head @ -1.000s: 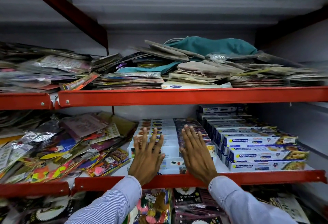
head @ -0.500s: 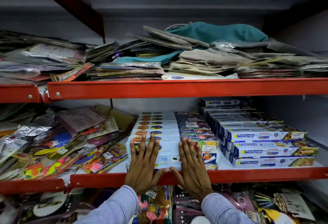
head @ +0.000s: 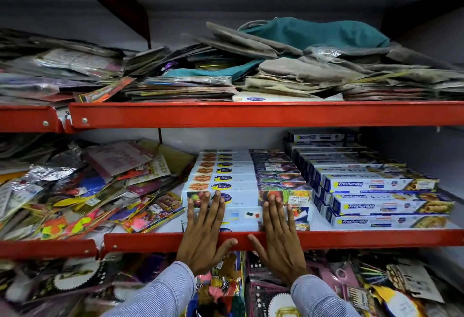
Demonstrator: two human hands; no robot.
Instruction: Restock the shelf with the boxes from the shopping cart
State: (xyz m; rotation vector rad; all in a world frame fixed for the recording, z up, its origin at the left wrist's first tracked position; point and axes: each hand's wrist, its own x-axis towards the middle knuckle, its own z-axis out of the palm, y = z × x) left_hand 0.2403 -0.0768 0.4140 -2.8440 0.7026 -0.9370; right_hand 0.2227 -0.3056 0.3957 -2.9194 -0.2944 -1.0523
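A stack of long white cling-film boxes with fruit pictures lies on the middle red shelf, in rows running back. My left hand lies flat, fingers spread, against the front of the lowest boxes and over the shelf lip. My right hand lies flat the same way on the right end of those boxes. Neither hand grips anything. The shopping cart is out of view.
Blue and white Freshwrapp boxes are stacked just right of the cling-film boxes. Loose foil packets pile up on the left. The upper shelf holds flat bags and a teal cloth. More packets hang below.
Both hands have drawn back toward me, from lying over the boxes to resting on their front face and the shelf lip. The view has tilted slightly upward.
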